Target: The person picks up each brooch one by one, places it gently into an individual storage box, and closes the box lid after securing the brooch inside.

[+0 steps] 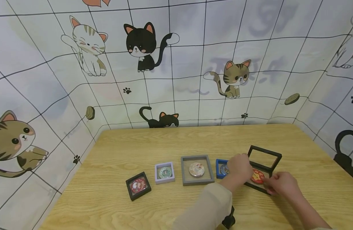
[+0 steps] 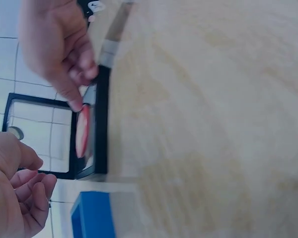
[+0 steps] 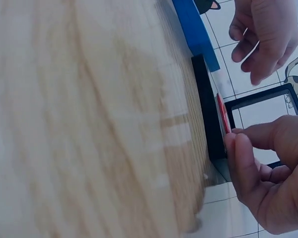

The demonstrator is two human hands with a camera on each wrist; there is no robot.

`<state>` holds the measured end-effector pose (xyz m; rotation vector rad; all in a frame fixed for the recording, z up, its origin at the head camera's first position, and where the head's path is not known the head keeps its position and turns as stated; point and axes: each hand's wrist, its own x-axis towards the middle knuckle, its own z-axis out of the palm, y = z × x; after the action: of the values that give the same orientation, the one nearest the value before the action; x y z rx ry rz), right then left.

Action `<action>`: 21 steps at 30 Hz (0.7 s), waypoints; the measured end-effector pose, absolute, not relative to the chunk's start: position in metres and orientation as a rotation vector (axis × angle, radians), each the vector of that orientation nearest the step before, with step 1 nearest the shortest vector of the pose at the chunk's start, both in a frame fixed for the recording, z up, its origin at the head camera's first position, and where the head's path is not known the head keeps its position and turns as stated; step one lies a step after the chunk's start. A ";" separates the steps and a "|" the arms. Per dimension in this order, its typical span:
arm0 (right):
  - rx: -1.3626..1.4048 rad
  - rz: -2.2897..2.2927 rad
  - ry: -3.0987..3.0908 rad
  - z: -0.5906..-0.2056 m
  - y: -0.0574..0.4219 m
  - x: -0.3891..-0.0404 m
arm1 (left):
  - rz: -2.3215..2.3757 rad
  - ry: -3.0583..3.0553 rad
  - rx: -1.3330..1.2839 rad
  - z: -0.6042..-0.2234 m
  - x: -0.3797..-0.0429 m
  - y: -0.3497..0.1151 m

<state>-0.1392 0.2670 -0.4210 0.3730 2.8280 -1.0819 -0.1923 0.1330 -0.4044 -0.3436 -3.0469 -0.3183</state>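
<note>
A black hinged display frame (image 1: 261, 189) lies on the table with its windowed lid (image 1: 275, 164) raised. Inside its base is a round red badge (image 1: 257, 176) with a yellow pattern. My right hand (image 1: 282, 183) pinches the badge's edge between thumb and finger, as the right wrist view shows close up (image 3: 268, 173). On the other side, my left hand (image 1: 240, 166) hovers beside the lid, fingers loosely bent and nothing between them; in the left wrist view its fingertips overlap the lid's edge (image 2: 39, 173). It partly hides a small blue frame (image 1: 219, 169) holding a round badge.
Left of the blue frame stand a large grey frame (image 1: 197, 183), a small lilac frame (image 1: 165, 182) and a tilted black frame (image 1: 149, 188), each with a round badge. A black object (image 1: 229, 220) lies under my left forearm. A cat-print curtain (image 1: 188, 86) surrounds the wooden table (image 1: 107, 210).
</note>
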 end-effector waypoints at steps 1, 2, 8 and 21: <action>0.363 -1.062 2.831 -0.420 0.268 -0.138 | -0.351 -3.023 -0.345 -0.402 -0.194 0.131; 0.348 -1.042 2.837 -0.420 0.268 -0.137 | -0.384 -3.006 -0.350 -0.400 -0.195 0.129; 0.311 -0.942 2.823 -0.418 0.267 -0.133 | -0.637 -2.984 -0.399 -0.390 -0.200 0.122; 0.282 -0.883 2.775 -0.424 0.264 -0.128 | -0.862 -3.130 -0.702 -0.382 -0.208 0.122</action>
<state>-0.1280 0.2637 -0.4244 0.2818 2.7751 -0.8832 -0.2077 0.1223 -0.3818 -0.7016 -3.1297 -0.8624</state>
